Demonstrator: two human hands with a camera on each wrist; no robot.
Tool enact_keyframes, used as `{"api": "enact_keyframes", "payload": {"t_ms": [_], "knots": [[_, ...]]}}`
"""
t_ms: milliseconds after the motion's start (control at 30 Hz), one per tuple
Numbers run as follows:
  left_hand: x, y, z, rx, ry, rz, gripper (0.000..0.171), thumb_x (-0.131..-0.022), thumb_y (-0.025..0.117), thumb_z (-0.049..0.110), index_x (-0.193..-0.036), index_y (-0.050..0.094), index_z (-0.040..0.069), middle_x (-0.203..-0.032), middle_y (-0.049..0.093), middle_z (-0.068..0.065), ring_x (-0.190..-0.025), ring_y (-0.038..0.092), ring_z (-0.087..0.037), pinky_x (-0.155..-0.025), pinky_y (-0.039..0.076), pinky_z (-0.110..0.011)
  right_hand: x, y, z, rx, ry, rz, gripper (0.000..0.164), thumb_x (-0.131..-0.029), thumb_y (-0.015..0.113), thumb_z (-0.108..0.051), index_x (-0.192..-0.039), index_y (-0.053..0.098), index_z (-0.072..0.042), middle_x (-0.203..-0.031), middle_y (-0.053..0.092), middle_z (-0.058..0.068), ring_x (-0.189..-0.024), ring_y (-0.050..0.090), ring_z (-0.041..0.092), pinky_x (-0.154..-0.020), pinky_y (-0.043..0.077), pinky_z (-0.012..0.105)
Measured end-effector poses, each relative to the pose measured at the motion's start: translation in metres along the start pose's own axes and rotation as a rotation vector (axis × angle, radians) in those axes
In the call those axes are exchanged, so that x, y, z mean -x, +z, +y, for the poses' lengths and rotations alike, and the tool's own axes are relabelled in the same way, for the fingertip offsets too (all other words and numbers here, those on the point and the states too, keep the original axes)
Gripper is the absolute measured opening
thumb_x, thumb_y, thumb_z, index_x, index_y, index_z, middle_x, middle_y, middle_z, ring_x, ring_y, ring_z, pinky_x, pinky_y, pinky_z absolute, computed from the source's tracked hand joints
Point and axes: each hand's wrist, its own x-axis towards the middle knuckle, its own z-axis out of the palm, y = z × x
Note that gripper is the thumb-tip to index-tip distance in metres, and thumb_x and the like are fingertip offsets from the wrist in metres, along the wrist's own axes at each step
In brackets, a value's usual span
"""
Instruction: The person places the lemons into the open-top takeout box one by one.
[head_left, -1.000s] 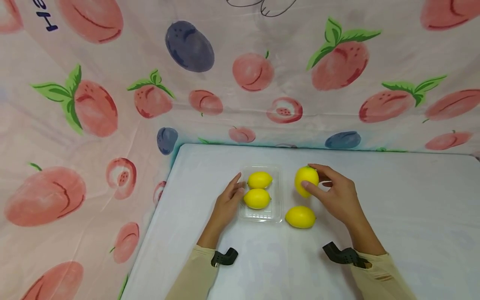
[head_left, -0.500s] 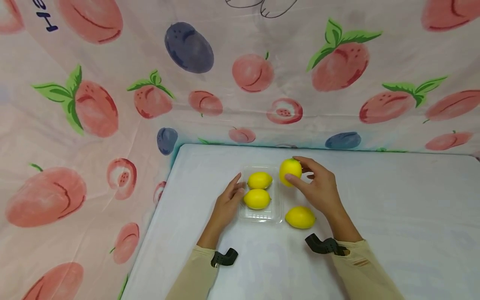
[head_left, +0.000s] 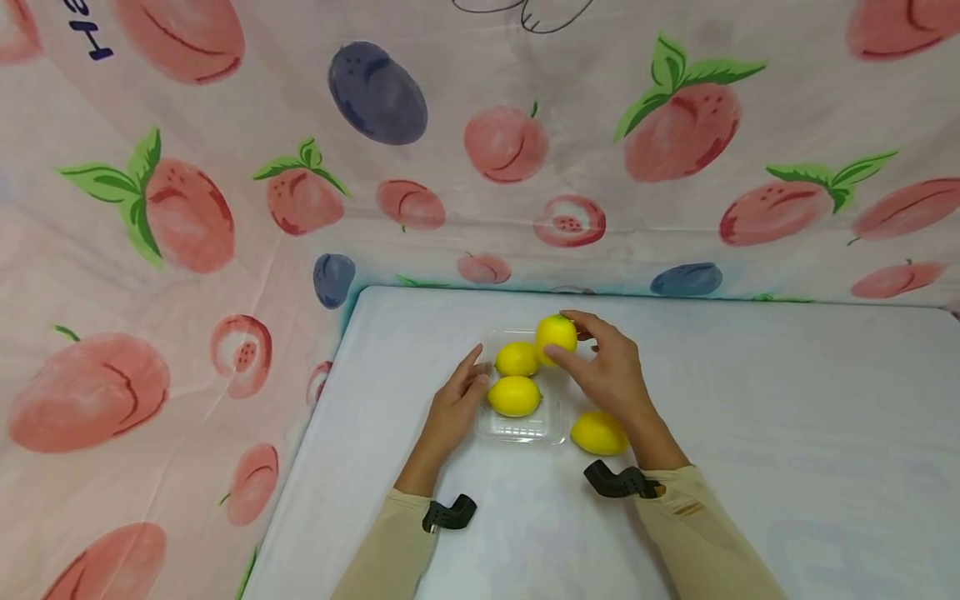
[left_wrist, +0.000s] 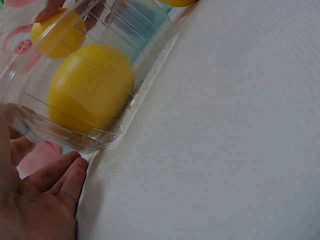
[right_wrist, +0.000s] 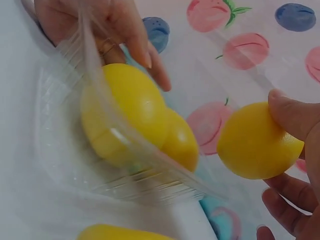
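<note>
My right hand (head_left: 611,367) pinches a yellow lemon (head_left: 556,339) between thumb and fingers, held upright over the right edge of a clear plastic container (head_left: 555,417). Inside the container two lemons lie one behind the other, the near lemon (head_left: 514,396) and the far lemon (head_left: 516,359). At the container's left side is my left hand (head_left: 453,408), its fingers fairly straight against the wall and rim. In the right wrist view the held lemon (right_wrist: 257,142) is raised apart from those in the container. Another lemon (head_left: 597,433) lies on the table, partly hidden by my right wrist.
The white tabletop (head_left: 810,417) extends to the right and towards the front. A fruit-print cloth (head_left: 420,250) hangs behind the table and along its left side. Dark wrist mounts (head_left: 450,513) sit on both sleeves.
My right hand has carried its lemon leftward, from beside the container to over its right edge. The left hand, the container and the other lemons have stayed in place.
</note>
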Motion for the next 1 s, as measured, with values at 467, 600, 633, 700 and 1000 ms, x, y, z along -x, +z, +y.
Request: {"api": "enact_keyframes", "payload": {"t_ms": [467,600,633,700,1000], "knots": [[0.0,-0.001,-0.001,0.008,0.005,-0.007,0.051,-0.106,0.052,0.04,-0.156,0.037,0.045,-0.146,0.06,0.001,-0.135,0.057,-0.023,-0.117,0.042,-0.049,0.002,0.016,0.005,0.15,-0.059,-0.061,0.06,-0.09,0.079,-0.038,-0.141,0.059,-0.016,-0.134,0.066,0.009,-0.121,0.053,0.031,-0.104,0.045,0.054],[0.0,-0.003,-0.001,0.006,0.006,-0.01,0.051,-0.107,0.052,0.04,-0.155,0.037,0.046,-0.146,0.059,0.001,-0.134,0.057,-0.023,-0.116,0.042,-0.049,0.004,0.017,0.006,0.159,-0.056,-0.066,0.06,-0.088,0.08,-0.037,-0.14,0.059,-0.015,-0.135,0.065,0.008,-0.123,0.051,0.031,-0.107,0.044,0.055],[0.0,-0.003,0.0,0.003,0.003,-0.009,0.051,-0.106,0.052,0.04,-0.155,0.037,0.046,-0.146,0.059,0.001,-0.134,0.057,-0.023,-0.116,0.043,-0.048,0.005,0.017,0.006,0.159,-0.057,-0.071,0.06,-0.088,0.081,-0.037,-0.139,0.06,-0.015,-0.135,0.065,0.008,-0.124,0.05,0.031,-0.107,0.044,0.055],[0.001,-0.003,0.0,-0.006,0.0,-0.006,0.051,-0.106,0.051,0.04,-0.155,0.037,0.047,-0.146,0.059,0.001,-0.134,0.057,-0.022,-0.116,0.043,-0.048,0.006,0.016,0.006,0.163,-0.052,-0.081,0.059,-0.088,0.081,-0.038,-0.138,0.06,-0.016,-0.134,0.065,0.007,-0.124,0.049,0.03,-0.107,0.044,0.055],[0.002,-0.003,0.001,-0.012,-0.011,-0.018,0.051,-0.106,0.05,0.043,-0.156,0.036,0.047,-0.148,0.058,0.001,-0.135,0.055,-0.022,-0.117,0.042,-0.047,0.009,0.015,0.002,0.223,-0.058,-0.096,0.056,-0.085,0.083,-0.037,-0.133,0.061,-0.017,-0.133,0.067,0.008,-0.124,0.05,0.033,-0.107,0.039,0.058]]}}
